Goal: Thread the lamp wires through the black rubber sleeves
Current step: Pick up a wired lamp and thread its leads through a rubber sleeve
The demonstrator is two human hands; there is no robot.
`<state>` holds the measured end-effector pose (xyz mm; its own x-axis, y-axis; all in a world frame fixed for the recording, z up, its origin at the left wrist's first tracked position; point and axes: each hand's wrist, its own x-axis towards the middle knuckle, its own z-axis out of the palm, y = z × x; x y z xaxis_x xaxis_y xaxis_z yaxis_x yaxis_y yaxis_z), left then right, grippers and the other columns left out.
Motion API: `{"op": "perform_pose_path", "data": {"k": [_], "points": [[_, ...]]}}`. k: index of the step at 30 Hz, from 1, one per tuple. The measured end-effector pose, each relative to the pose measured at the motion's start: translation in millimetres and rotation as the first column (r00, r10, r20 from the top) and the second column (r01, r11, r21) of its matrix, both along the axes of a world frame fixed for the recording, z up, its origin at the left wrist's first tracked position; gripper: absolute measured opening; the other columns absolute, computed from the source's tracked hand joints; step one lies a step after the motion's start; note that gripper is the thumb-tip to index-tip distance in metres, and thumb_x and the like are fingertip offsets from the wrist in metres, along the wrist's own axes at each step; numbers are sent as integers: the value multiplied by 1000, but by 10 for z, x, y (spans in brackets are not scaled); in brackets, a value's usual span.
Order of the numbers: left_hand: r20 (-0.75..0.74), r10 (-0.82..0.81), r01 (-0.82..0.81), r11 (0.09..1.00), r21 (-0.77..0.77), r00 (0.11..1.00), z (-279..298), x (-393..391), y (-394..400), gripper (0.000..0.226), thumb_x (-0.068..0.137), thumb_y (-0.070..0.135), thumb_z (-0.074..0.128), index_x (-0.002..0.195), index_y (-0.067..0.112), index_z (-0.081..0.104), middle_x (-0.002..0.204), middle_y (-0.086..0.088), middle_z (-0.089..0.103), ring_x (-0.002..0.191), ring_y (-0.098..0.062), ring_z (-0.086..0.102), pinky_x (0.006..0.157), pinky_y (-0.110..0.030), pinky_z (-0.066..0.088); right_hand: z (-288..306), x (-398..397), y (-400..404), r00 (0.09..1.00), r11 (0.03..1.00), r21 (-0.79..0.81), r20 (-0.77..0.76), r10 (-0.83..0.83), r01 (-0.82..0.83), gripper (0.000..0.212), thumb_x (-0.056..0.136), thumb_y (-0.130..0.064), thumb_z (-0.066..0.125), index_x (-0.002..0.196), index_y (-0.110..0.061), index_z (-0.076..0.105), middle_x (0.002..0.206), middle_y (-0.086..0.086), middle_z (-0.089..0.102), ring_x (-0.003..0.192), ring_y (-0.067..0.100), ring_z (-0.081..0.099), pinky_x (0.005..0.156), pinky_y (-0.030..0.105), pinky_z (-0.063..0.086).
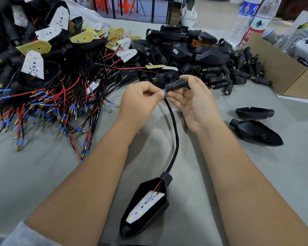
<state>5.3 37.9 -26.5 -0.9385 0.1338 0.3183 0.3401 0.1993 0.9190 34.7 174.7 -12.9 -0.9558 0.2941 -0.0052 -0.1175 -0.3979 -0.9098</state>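
Note:
A black lamp housing [148, 213] with a white LED board lies near me on the grey mat. Its black sheathed wire [174, 135] curves up from the housing to my hands. My left hand [140, 102] pinches the wire's blue-tipped end between thumb and forefinger. My right hand [192, 102] holds a black rubber sleeve [178, 84] with a brass end between its fingertips. The blue tip sits right at the sleeve's left opening. How far the tip is inside is hidden by my fingers.
A heap of wired lamp boards [48, 82] with red and black leads fills the left. Empty black housings [181, 52] and loose sleeves [238, 75] pile up behind. Two housings [256, 128] lie right, beside a cardboard box [281, 71] and water bottles [252, 20].

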Motion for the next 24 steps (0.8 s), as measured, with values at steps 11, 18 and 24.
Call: {"op": "perform_pose_path", "data": {"k": [11,18,24], "points": [[34,-31,31,999,-8,999,15,-27,-16,19,87,9,65,76,24,71,64,8,66,63,-8,59,69,-34,52,12,-14,-30,999,999,41,40,-25,24,24,105,-23,43,91,-17,62,73,7,72,62,16,67,63,26,56],[3,77,-77,997,20,997,-9,-23,-4,7,88,14,67,88,21,67,78,5,70,74,-7,65,72,-22,53,-1,-17,-14,998,997,-61,30,-52,54,22,106,-22,42,97,-15,61,74,5,73,70,18,71,68,28,58],[-133,97,-95,995,19,986,37,19,3,7,89,8,65,91,15,66,76,9,63,68,-3,61,68,-19,51,2,-14,-12,998,992,-107,27,-57,60,21,105,-21,42,97,-16,61,80,7,74,71,18,72,72,29,59]]}}
